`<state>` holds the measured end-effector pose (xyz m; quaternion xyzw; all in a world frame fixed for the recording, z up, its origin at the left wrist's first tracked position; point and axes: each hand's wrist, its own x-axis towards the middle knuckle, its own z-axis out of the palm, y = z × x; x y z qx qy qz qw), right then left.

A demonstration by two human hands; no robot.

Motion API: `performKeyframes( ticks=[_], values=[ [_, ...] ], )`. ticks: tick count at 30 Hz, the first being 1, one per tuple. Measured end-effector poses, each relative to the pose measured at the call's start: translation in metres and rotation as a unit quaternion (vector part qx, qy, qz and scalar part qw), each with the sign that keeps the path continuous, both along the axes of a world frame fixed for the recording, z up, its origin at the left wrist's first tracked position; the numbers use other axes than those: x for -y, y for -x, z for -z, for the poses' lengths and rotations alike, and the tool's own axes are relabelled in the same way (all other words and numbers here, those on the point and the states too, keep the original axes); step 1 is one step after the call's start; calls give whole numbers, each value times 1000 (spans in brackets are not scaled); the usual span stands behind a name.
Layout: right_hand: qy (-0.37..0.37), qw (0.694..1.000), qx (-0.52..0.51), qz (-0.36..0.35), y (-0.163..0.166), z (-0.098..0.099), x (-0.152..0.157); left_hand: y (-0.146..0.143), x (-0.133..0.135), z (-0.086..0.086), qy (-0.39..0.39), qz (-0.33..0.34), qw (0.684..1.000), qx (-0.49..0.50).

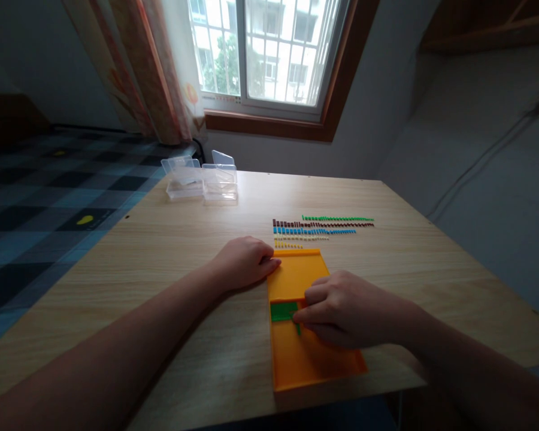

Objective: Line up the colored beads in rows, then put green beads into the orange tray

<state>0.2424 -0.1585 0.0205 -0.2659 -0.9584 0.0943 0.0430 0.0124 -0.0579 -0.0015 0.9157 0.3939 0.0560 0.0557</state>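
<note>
An orange plastic tray point(318, 362) lies lengthwise before me, with a raised plain section at its far end and a recessed section nearer me. At its far left edge rests my left hand point(245, 261), fingers curled and thumb over the rim. My right hand point(341, 308) is over the recess, thumb and fingers pinched together. Its fingertips touch the right end of a flat green block of pieces point(284, 311) packed along the recess's far left. A thin green strip point(299, 328) shows just below the fingertips; whether they grip a piece is hidden.
Beyond the tray, rows of tiny green point(336, 218), dark brown point(323, 224), blue point(314, 231), cream point(300, 237) and yellow pieces point(288, 245) lie on the wooden table point(197, 239). Clear plastic boxes point(220, 185) with raised lids stand at the back left.
</note>
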Motion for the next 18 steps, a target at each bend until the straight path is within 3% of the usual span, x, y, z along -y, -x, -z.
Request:
performKeyframes(
  ticks=[18],
  values=[
    [-2, 998, 28, 50, -3, -5, 0, 1, -2, 3, -3, 7, 1000, -1]
  ],
)
